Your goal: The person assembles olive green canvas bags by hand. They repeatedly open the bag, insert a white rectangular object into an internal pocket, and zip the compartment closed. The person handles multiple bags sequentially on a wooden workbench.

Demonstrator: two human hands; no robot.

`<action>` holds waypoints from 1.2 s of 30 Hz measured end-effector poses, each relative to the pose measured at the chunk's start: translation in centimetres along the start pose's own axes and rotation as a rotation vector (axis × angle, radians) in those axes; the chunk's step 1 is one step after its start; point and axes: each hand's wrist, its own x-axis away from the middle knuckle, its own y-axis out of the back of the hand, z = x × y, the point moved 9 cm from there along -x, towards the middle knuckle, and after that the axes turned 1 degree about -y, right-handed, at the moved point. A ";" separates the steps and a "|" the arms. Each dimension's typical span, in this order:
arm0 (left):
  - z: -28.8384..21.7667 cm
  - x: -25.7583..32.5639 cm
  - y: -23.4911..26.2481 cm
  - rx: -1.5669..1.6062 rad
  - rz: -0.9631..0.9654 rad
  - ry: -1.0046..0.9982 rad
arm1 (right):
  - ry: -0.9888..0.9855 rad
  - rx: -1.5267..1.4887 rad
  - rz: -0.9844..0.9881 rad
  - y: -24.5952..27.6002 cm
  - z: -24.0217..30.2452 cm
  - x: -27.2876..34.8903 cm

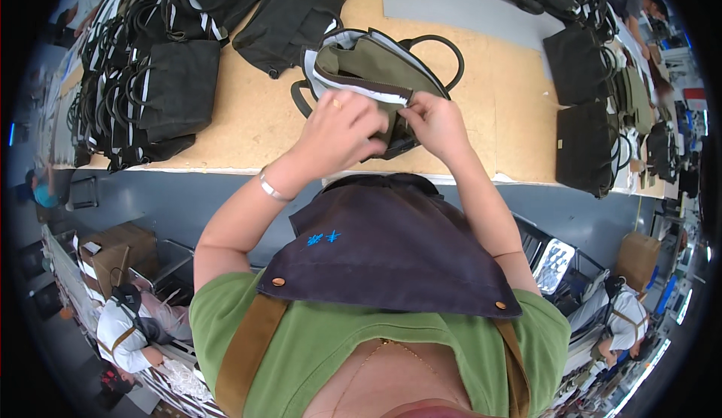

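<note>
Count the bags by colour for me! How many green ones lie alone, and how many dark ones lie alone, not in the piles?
Olive-green bag, held by the left hand and right hand: 1
Dark bags lying singly, one behind it and two to the right: 3
Total: 4
The piled bags overlap too much to count.

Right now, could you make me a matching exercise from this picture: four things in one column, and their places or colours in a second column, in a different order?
Things:
1. olive bag
2. bracelet
3. apron
4. black bags

Places or colours:
A. stacked at the left of the table
B. on the left wrist
C. dark purple, on the person's front
D. held by both the left hand and the right hand

Pairs: 1-D, 2-B, 3-C, 4-A
</note>
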 end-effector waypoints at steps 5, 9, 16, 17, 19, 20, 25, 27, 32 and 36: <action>0.5 4.1 -2.5 -0.266 0.068 -0.044 | -0.015 0.017 0.077 -0.4 -0.3 -0.6; 0.6 3.2 -3.0 -0.250 0.044 -0.055 | 0.028 0.007 0.088 -1.3 0.8 -0.3; -1.5 -3.1 3.3 -0.174 -0.127 -0.030 | 0.383 0.210 0.119 4.4 8.2 -0.5; -1.6 -3.9 4.0 -0.152 -0.126 -0.020 | 0.402 0.210 0.162 4.8 8.7 -0.5; -1.4 -4.7 4.4 0.008 -0.082 0.011 | 0.435 0.208 0.250 5.2 9.0 -0.6; -1.1 -4.8 4.4 0.060 -0.048 0.026 | 0.472 0.164 0.239 5.1 8.9 -0.7; -0.3 -4.9 3.3 0.150 0.135 0.041 | 0.526 0.090 0.357 3.4 8.8 -1.0; -0.2 -4.8 4.0 0.168 0.118 0.058 | 0.628 0.005 0.349 3.3 9.3 -0.8; -0.2 -4.0 4.4 0.151 0.124 0.110 | 0.594 0.008 0.481 2.1 9.3 -1.1; -2.7 -3.8 4.8 0.079 0.104 -0.022 | 0.549 0.125 0.495 3.0 9.7 1.2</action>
